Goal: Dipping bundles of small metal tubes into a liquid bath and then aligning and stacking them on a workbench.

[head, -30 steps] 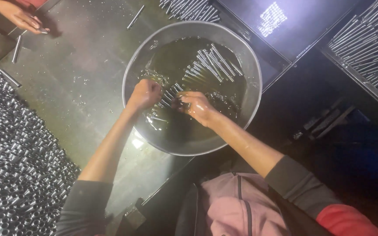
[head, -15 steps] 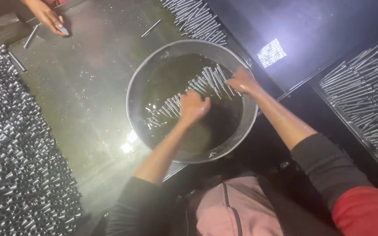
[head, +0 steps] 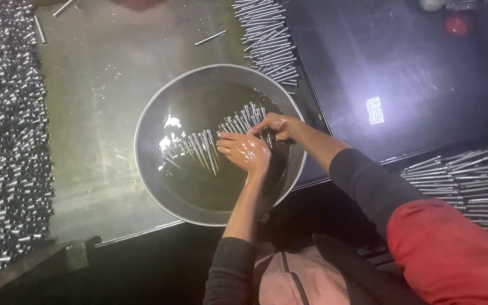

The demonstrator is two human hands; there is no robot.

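Metal pins (head: 199, 148) lie in a fanned row in dark oily liquid inside a round steel basin (head: 153, 107), w/ more at the upper end of the row near (head: 247, 116). Left hand (head: 245, 151) is flat, palm up, fingers spread open and glistening wet, just right of the row's lower end, fingertips touching the nearest pins. Right hand (head: 275, 125) is curled at the row's upper end; fingers look bent around a few pins, but grip can't be told for sure.

Count: 1 basin, 2 hands, approx. 20+ pins in the liquid; exact no. unreadable.

Basin sits on a worn grey-green counter (head: 97, 85). Big heap of same pins (head: 4, 141) along the left edge, a neat stack (head: 266, 36) above the basin, another pile (head: 464, 181) at right. Couple of loose pins, e.g. (head: 210, 38), on the counter. Room is dim; floor right of the counter dark, w/ a bright light patch (head: 374, 110).
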